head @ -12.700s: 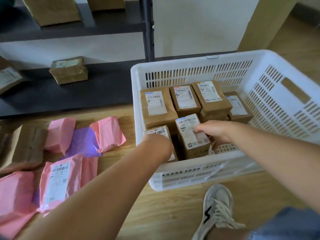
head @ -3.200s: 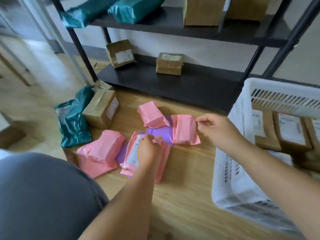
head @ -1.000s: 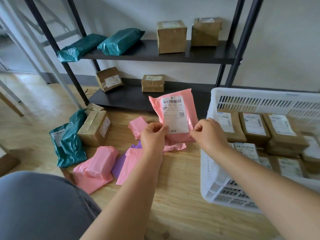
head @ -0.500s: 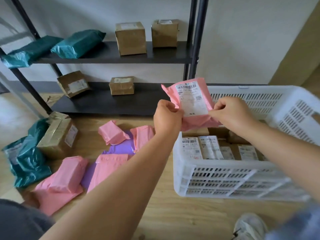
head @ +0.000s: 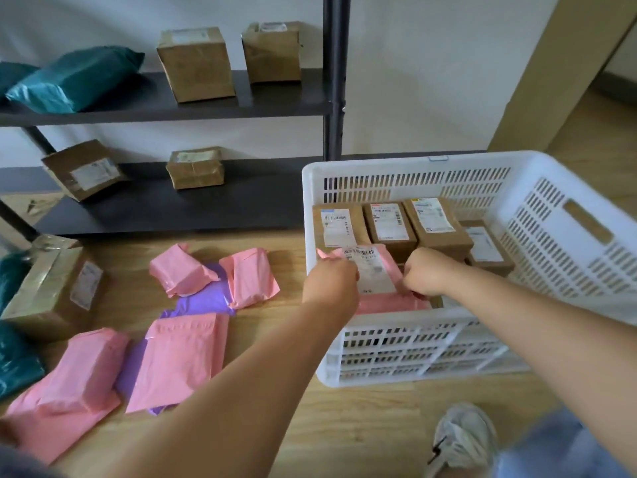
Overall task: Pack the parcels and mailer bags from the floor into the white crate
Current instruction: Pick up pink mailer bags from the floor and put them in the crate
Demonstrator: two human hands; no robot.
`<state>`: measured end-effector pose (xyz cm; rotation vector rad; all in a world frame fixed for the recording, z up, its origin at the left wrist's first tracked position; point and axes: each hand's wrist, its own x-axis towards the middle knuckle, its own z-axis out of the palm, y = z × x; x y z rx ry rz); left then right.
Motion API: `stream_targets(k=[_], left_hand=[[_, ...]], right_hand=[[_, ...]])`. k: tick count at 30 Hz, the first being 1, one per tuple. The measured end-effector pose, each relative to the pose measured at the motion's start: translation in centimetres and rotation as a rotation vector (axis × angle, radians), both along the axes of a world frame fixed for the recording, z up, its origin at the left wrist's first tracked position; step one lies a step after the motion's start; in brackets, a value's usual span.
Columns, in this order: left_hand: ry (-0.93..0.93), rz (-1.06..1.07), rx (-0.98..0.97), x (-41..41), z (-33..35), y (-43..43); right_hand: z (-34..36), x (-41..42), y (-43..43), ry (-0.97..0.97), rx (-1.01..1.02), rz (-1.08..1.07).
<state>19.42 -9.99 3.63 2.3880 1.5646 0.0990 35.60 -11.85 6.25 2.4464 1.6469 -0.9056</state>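
Observation:
A white slotted crate point(head: 565, 243) stands on the wood floor at right, with several labelled brown parcels point(head: 391, 224) in a row along its back. My left hand point(head: 329, 282) and my right hand point(head: 425, 276) both grip a pink mailer bag point(head: 374, 276) with a white barcode label, holding it inside the crate's front left part, over the parcels there. On the floor to the left lie several pink mailer bags point(head: 181, 355) and a purple one point(head: 203, 298).
A taped brown box point(head: 57, 293) and teal bags point(head: 15, 360) lie at the far left. A dark metal shelf point(head: 206, 205) behind holds more boxes and teal bags. My shoe point(head: 463, 438) is just in front of the crate.
Both hands lifted the labelled pink mailer from the floor pile, carried it right over the crate rim and lowered it into the crate's front part.

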Motion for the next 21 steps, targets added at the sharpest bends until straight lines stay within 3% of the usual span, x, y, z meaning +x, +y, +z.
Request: stream_targets(k=[4, 11, 13, 15, 17, 21], left_hand=[[0.404, -0.209, 0.208, -0.1, 0.4, -0.2], [0.541, -0.285, 0.091, -0.6, 0.2, 0.5], [0.480, -0.294, 0.116, -0.9, 0.0, 0.5], [0.294, -0.285, 0.191, -1.6, -0.5, 0.6], [0.050, -0.253, 0.298, -2.6, -0.8, 0.7], [-0.218, -0.051, 0.478, -5.0, -1.1, 1.4]], right_hand=[[-1.4, -0.6, -0.3, 0.005, -0.095, 0.126], [-2.4, -1.1, 0.6, 0.020, -0.105, 0.192], [-2.1, -1.6, 0.9, 0.002, -0.141, 0.224], [-1.7, -2.2, 1.3, -0.033, -0.104, 0.236], [-1.1, -2.6, 1.7, -0.051, -0.003, 0.205], [-0.3, -3.5, 2.6, -0.045, 0.237, 0.095]])
